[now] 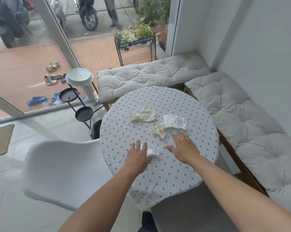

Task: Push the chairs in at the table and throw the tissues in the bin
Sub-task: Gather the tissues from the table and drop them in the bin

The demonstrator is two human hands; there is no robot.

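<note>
A bright corner of a room with pale floor tiles and white walls holds a round table (159, 173) covered in a white cloth with small dark flower marks, set beside a large glass door that looks out on red paving, scattered sandals and parked motorbikes. At the far left a woven doormat (0, 139) lies on the tiles. Next comes a white moulded chair (61, 171), blurred, its edge meeting the table's left rim. Behind it a black tiered stand (77, 104) carries a pale round dish (79, 76) on top. On the table, the left hand (138, 156) lies palm down with fingers spread, its thumb side touching a small crumpled white tissue (152, 152); it is open and not closed around the paper. Farther up the cloth lies a larger cream tissue (142, 115), well apart from both hands. To its right a small cream tissue (160, 130) touches a flat white tissue (175, 121). The right hand (183, 147) is also open, palm down, fingers splayed, holding nothing, its fingertips just short of the small cream tissue and the flat white one. Behind and to the right of the table, two tufted white bench cushions (241, 124) run along the walls and meet in the corner. Beyond the glass, a black wire rack (136, 51) holds green potted plants. A grey seat (178, 213) sits under the table's near edge.
</note>
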